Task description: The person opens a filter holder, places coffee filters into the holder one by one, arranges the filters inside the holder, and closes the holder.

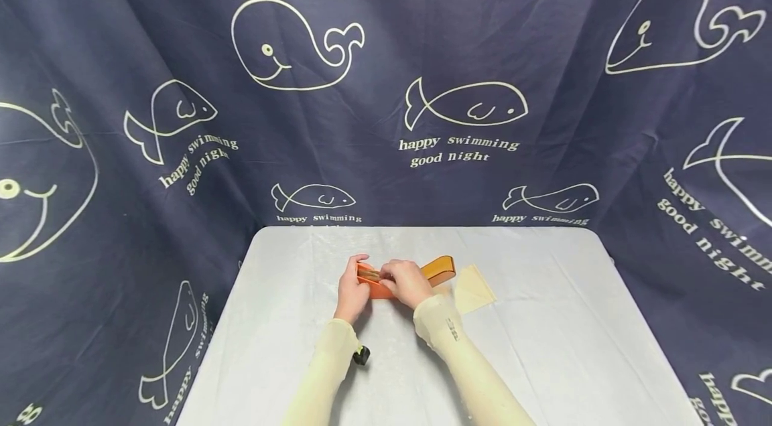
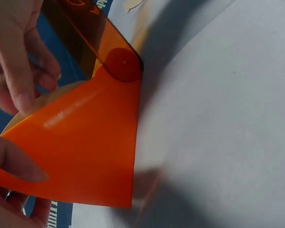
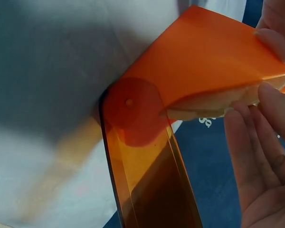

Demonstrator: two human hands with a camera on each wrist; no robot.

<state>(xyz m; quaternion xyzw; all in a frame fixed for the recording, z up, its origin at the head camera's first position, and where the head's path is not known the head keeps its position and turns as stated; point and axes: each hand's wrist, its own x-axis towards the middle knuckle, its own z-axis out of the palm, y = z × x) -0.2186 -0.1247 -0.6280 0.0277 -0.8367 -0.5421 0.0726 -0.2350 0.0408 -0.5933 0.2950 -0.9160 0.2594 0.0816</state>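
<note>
An orange box (image 2: 90, 147) with a see-through amber lid (image 3: 142, 175) is held tilted over the table, its lid swung out on a round hinge. My left hand (image 1: 352, 292) grips the end of the box away from the hinge, thumb flat on its outer side. Inside the open mouth sit tan paper coffee filters (image 3: 209, 102), their curved edge showing above the rim. My right hand (image 1: 407, 280) pinches at that edge with thumb and fingertips. How many filters it holds, I cannot tell.
A cream, cone-shaped coffee filter (image 1: 473, 289) lies flat on the white table (image 1: 555, 319), to the right of the lid. Dark blue curtains (image 1: 386, 24) with fish and whale drawings enclose the table's back and sides. A small black device (image 1: 362, 355) sits at the left wrist.
</note>
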